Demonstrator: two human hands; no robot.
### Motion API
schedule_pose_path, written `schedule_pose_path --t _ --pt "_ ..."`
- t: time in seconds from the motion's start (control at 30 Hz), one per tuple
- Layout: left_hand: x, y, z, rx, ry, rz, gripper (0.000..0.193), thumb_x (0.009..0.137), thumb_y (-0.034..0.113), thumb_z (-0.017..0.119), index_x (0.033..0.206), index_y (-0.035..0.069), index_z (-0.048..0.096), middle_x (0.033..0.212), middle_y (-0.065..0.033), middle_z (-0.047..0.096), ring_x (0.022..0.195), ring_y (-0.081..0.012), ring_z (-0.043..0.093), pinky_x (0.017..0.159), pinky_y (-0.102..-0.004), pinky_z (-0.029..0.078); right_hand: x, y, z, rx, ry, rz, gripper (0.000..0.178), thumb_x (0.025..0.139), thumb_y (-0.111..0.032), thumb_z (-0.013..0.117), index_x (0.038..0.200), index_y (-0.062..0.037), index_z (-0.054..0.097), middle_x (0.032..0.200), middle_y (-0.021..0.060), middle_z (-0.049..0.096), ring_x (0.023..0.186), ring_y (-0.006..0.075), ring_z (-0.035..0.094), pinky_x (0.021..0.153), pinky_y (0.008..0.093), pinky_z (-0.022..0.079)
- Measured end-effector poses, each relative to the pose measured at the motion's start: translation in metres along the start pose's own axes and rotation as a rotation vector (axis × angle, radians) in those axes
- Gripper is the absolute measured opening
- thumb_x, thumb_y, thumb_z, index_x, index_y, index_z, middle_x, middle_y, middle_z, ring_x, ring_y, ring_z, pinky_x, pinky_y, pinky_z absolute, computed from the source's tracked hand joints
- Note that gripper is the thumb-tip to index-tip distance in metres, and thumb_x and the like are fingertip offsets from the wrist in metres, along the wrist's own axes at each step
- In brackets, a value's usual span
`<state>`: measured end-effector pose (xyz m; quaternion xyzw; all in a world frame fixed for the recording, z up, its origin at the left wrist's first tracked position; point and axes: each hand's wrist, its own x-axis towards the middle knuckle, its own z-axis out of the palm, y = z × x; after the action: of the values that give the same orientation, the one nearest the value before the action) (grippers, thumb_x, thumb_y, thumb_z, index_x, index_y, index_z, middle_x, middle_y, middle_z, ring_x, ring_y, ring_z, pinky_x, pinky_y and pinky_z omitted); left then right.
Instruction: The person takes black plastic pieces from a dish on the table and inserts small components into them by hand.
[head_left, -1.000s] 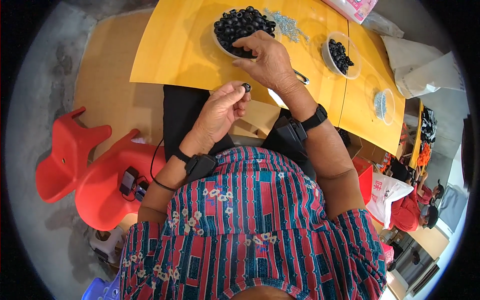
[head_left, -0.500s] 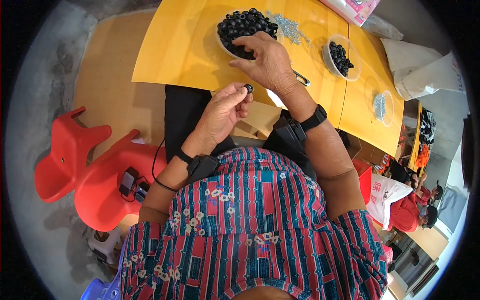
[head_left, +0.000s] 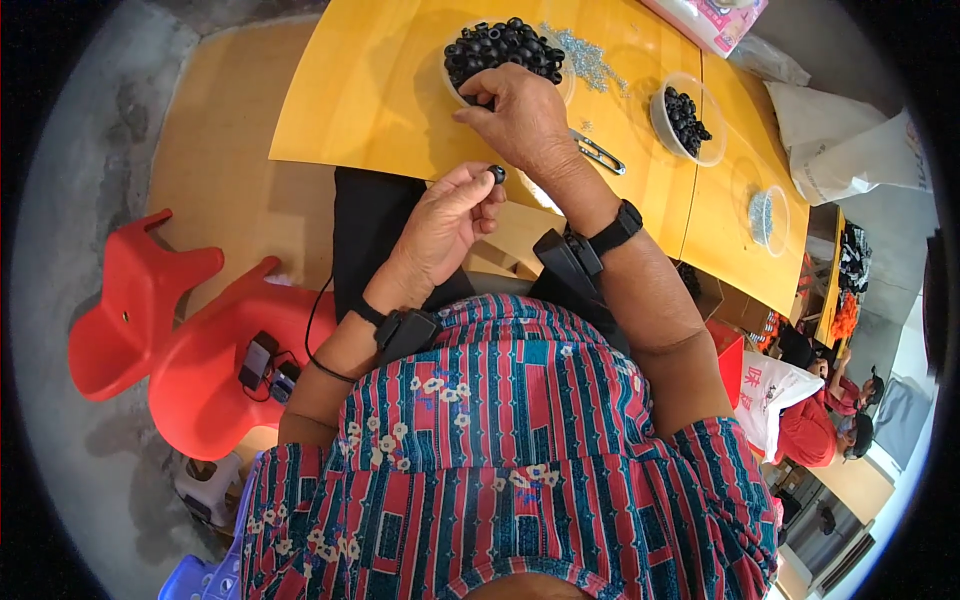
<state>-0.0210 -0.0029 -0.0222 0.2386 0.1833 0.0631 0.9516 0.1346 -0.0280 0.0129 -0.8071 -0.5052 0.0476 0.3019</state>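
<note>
My left hand (head_left: pixel 447 225) is closed, pinching a small black round plastic piece (head_left: pixel 497 174) between thumb and fingertips, just off the table's near edge. My right hand (head_left: pixel 522 112) reaches over the near rim of a clear round bowl (head_left: pixel 572 92) heaped with black plastic pieces (head_left: pixel 503 48), some showing a hollow end. Its thumb and forefinger stand apart, with dark pieces visible between them. The other fingertips are partly hidden. Beside the right wrist lies a pair of thread snips (head_left: pixel 597 152).
Small silvery pieces (head_left: pixel 590 60) lie scattered behind the bowl on the yellow table (head_left: pixel 350 90). To the right stand a second bowl of black pieces (head_left: pixel 684 122) and a small clear tub (head_left: pixel 765 215). Red chairs (head_left: pixel 200 360) are at left; other people (head_left: pixel 815 425) sit far right.
My right hand has moved slightly left, its thumb and forefinger drawing closer together at the bowl. The snips show more fully. My left hand keeps its hold on the black piece.
</note>
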Motion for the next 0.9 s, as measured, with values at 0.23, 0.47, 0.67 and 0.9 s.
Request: schedule_pose_path --t 0.23,0.47,0.67,0.9 --pt "0.002 0.005 -0.002 -0.003 -0.017 0.03 0.016 0.092 0.021 0.051 0.103 0.009 0.052 0.086 0.0004 0.052 0.074 -0.0079 0.046 0.067 -0.0222 0.041 -0.001 0.003 -0.002 0.093 0.044 0.026 0.017 0.068 -0.013 0.072 0.083 -0.006 0.067 0.073 0.0073 0.063 0.064 0.0168 0.062 0.06 0.0273 0.049" --pt "0.004 0.011 0.003 0.022 -0.004 0.047 0.016 0.092 0.021 0.05 0.103 0.01 0.052 0.088 0.0 0.052 0.074 -0.0078 0.046 0.068 -0.0218 0.04 -0.007 0.017 -0.02 0.619 0.141 0.165 0.013 0.075 -0.01 0.069 0.083 -0.0003 0.066 0.074 0.0035 0.065 0.065 0.0087 0.059 0.061 0.0228 0.048" --pt "0.006 0.013 0.005 -0.003 -0.066 0.087 0.016 0.093 0.021 0.05 0.104 0.009 0.053 0.088 -0.0004 0.052 0.074 -0.008 0.045 0.067 -0.0221 0.04 -0.04 0.004 -0.045 1.114 -0.011 0.338 0.024 0.087 -0.012 0.053 0.105 -0.0007 0.065 0.064 -0.0034 0.049 0.06 0.0061 0.043 0.059 0.0197 0.039" --pt "0.015 0.015 0.019 0.089 -0.09 0.119 0.02 0.09 0.022 0.055 0.106 0.01 0.055 0.082 0.0023 0.052 0.072 -0.0052 0.045 0.066 -0.0209 0.041 -0.07 -0.007 -0.041 1.047 -0.017 0.27 0.021 0.09 -0.01 0.05 0.101 0.0006 0.064 0.068 -0.0012 0.053 0.064 0.007 0.051 0.062 0.0213 0.044"
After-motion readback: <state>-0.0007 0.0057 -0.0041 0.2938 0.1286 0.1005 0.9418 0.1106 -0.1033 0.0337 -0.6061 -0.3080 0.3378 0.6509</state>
